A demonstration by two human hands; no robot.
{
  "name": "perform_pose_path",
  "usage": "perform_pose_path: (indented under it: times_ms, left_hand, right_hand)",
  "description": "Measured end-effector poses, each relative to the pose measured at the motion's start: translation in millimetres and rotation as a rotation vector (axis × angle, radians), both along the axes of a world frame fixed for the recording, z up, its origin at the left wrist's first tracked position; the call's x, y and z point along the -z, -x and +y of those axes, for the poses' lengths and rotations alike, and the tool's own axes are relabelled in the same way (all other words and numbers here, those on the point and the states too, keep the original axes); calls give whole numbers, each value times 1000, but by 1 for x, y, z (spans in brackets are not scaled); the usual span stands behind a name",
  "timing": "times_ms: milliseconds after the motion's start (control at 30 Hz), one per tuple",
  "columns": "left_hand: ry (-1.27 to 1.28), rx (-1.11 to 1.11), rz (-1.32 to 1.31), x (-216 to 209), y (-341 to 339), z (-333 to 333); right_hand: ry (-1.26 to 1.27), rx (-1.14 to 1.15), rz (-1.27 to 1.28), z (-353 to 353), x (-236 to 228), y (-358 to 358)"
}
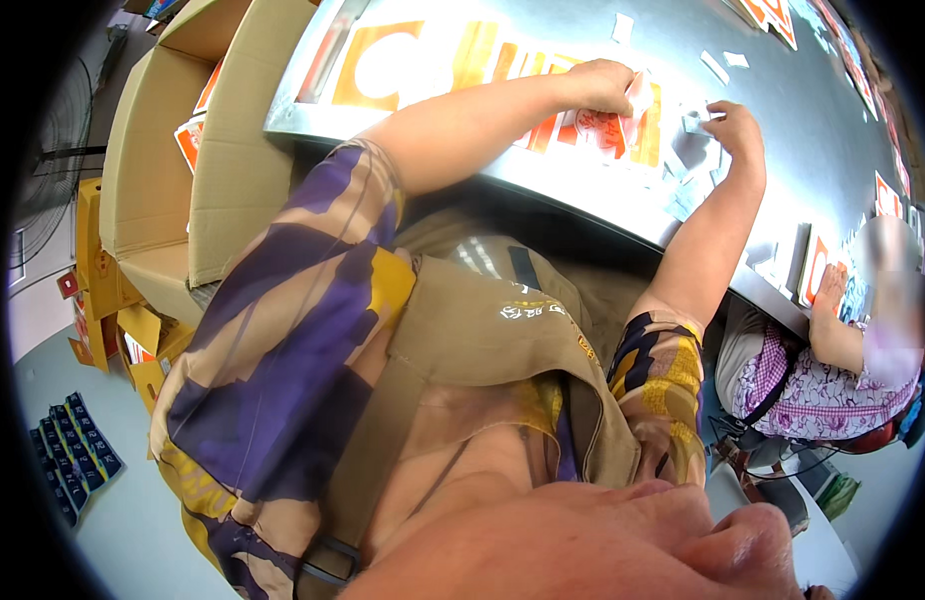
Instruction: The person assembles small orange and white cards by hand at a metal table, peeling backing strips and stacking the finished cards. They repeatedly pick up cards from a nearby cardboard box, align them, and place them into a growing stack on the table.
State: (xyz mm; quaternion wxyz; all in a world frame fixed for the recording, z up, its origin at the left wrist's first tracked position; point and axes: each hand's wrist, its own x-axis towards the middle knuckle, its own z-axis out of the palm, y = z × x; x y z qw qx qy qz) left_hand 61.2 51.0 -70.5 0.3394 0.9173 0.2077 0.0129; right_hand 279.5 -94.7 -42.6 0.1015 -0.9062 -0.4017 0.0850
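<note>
Your left hand (pixel 601 88) pinching a red-printed sheet (pixel 635 105), upper centre, your right hand (pixel 735 132) by scraps (pixel 697 123), grip unclear, lettered apron (pixel 483 325) mid-frame

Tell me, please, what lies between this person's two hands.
The head view shows a reddish-white piece at the left hand, then metal table, then a small pale scrap by the right hand.

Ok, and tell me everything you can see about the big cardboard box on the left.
The big cardboard box looks plain tan, open at the top, with a broad flap raised on the side nearest the metal table. Orange-and-white printed pieces show inside. Whether box and table touch, I can't tell.
</note>
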Motion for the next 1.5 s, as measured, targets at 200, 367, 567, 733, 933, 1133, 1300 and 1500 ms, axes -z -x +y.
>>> perform_pose_path:
  times_ms: [200,367,567,733,933,1133,1300,1500]
  left_hand:
    - [14,-4,-71,12,2,3]
    - [23,-52,45,9,1,-1]
    - [118,-143,-172,18,-6,7]
    - [147,-180,-299,14,-18,-7]
    - [90,-242,-314,20,-34,3]
    - [-21,-145,-318,10,-41,3]
    - [-161,-52,-386,17,-52,1]
    - [-70,-127,-208,-8,-52,14]
  right_hand:
    - [264,-118,-62,10,3,8]
    - [-383,-274,616,11,-23,44]
    - [-124,-322,458,40,2,66]
    - [-16,-330,169,39,5,69]
    - [-148,-368,491,40,8,44]
    - [-16,-141,52,51,12,39]
    - [-114,-198,-27,61,37,32]
    - [-177,-232,615,66,14,5]
